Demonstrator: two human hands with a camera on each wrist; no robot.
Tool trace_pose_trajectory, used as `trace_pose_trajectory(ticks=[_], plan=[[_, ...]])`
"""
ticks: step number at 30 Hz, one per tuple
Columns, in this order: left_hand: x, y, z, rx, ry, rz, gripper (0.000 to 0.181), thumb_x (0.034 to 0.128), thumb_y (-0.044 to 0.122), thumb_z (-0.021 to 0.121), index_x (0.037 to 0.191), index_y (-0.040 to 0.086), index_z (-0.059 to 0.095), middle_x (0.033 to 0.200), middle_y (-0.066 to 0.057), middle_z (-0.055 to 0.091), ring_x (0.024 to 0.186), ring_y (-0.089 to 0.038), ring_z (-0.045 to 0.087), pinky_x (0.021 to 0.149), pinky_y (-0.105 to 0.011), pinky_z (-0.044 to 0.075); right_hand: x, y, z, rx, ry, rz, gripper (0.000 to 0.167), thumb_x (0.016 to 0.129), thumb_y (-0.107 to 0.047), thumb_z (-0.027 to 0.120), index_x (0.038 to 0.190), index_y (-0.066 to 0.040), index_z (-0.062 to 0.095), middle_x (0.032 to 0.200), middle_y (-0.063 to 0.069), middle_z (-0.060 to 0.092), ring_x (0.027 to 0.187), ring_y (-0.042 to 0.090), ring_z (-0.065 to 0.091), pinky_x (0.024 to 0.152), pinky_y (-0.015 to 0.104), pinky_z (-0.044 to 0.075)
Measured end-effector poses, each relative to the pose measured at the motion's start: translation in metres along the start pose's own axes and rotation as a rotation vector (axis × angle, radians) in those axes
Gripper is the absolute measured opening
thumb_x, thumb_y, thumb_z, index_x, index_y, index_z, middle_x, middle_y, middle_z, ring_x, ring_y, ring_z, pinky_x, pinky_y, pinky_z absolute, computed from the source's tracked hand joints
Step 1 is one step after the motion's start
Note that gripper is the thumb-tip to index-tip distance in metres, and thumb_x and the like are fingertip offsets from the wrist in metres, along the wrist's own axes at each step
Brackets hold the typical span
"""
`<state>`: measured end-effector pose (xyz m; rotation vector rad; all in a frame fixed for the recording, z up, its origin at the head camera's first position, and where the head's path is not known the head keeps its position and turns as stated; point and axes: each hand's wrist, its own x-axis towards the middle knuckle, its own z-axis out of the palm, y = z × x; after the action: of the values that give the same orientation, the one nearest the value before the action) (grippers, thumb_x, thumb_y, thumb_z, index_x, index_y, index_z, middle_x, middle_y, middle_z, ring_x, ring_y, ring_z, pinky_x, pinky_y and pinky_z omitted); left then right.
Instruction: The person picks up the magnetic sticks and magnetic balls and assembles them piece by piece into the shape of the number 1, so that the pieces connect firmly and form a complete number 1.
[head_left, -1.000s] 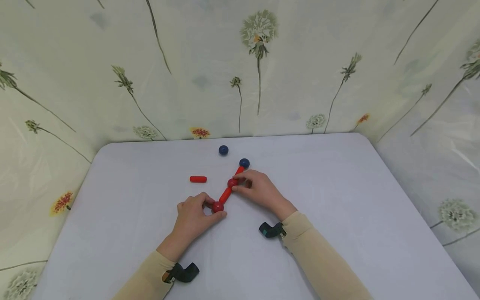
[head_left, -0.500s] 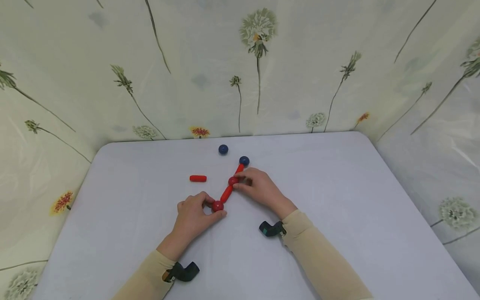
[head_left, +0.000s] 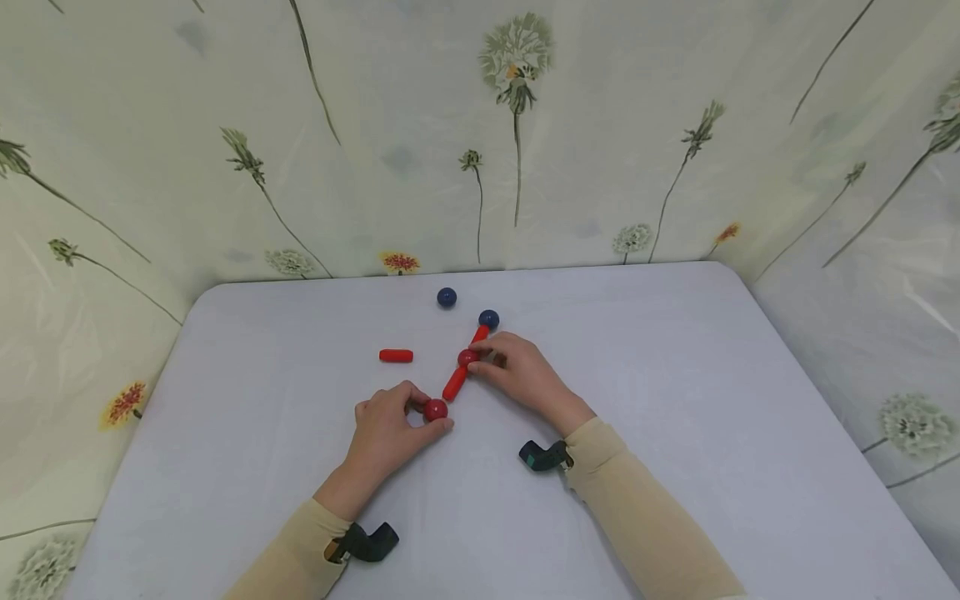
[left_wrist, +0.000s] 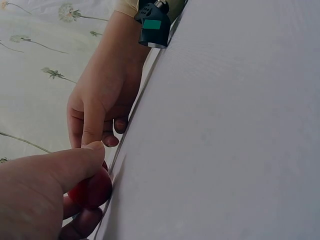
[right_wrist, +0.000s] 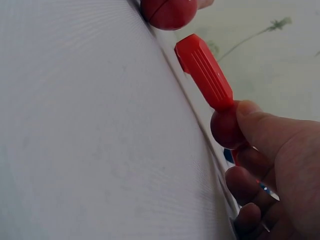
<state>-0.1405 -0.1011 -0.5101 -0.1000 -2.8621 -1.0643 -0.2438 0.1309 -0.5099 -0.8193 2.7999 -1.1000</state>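
My left hand pinches a red ball between thumb and fingers, low over the white table. Up and to the right, my right hand pinches a second red ball. A red ribbed rod juts from that ball toward the left hand's ball; in the right wrist view a small gap parts the rod's free end from the other red ball. On the far side another red rod runs to a blue ball, in line with the held piece.
A loose red rod lies left of the joined pieces. Behind it, near the table's back edge, sits a single blue ball. The white table meets a flower-printed curtain at the back and sides.
The near rod has come away from the left hand's red ball. My right hand has moved slightly away with the rods and the blue ball, while the left hand stays nearly still.
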Motion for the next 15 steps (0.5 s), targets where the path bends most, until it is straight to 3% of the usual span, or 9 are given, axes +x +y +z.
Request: trace_pose_trajectory(ticks=[15], plan=[[0.0035,0.0009,0.0019,0.012,-0.004,-0.020,0.042,0.0729,0.052,0.083,0.096,0.022,0.064,0.077,0.011,0.059,0.072,-0.013,0.051,0.084,-0.047,0.031,0.0006,0.0003,-0.0012,-0.005,-0.004,0.007,0.036,0.090,-0.037,0.073,0.123,-0.022,0.069,0.099,-0.012,0.061,0.084,0.009,0.056,0.074,0.026,0.051]])
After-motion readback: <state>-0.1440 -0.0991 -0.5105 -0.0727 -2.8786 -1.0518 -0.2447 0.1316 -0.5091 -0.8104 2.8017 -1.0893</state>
